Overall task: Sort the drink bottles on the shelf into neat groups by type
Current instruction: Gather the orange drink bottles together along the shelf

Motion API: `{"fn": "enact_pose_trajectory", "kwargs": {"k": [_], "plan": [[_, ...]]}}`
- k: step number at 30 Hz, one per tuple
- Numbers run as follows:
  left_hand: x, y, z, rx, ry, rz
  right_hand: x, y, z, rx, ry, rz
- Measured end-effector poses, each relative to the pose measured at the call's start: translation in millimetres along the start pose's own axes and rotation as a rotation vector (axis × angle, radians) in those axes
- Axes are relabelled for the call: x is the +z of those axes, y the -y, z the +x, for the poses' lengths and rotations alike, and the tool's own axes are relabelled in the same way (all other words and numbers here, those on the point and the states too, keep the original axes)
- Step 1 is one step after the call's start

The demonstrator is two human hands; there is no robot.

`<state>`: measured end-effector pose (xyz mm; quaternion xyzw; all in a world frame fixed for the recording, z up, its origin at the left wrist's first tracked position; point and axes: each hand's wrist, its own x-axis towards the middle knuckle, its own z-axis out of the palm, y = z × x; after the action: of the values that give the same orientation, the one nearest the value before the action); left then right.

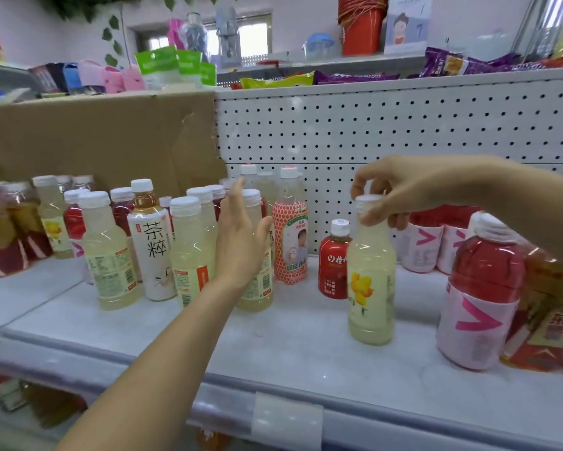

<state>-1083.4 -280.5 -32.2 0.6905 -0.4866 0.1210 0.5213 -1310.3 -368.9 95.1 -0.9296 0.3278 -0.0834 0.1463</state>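
My right hand (387, 193) grips the white cap and neck of a pale yellow drink bottle (371, 288) with a yellow flower label, upright on the white shelf (299, 346). My left hand (241, 242) is open with flat fingers, in front of a cluster of several pale yellow bottles (107, 255). In that cluster stands a white tea bottle (153, 242) with black characters. A pink honeycomb-label bottle (289, 236) and a small red bottle (333, 262) stand between my hands. A big red drink bottle with a pink label (478, 301) is at the right.
A cardboard sheet (94, 138) and a white pegboard (387, 125) back the shelf. Dark red and amber bottles (10, 232) crowd the far left. More red pink-label bottles (426, 242) stand behind my right wrist. Orange-red packs (547, 320) sit at the far right. Snack packets line the upper shelf.
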Motion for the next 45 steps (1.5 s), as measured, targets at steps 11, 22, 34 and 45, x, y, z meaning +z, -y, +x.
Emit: {"fn": "enact_pose_trajectory", "kwargs": {"k": [11, 22, 34, 45], "plan": [[-40.0, -42.0, 31.2, 0.062, 0.242, 0.784, 40.9, 43.2, 42.5, -0.137, -0.031, 0.203], [-86.7, -37.8, 66.1, 0.225, 0.492, 0.694, 47.3, 55.6, 54.7, -0.102, -0.111, 0.247], [-58.5, 6.2, 176.3, -0.028, 0.683, 0.163, 40.9, 44.6, 128.6, 0.183, -0.161, 0.394], [-35.7, 30.0, 187.3, 0.076, 0.772, 0.141, 54.6, 42.8, 135.2, 0.116, -0.268, 0.527]]}}
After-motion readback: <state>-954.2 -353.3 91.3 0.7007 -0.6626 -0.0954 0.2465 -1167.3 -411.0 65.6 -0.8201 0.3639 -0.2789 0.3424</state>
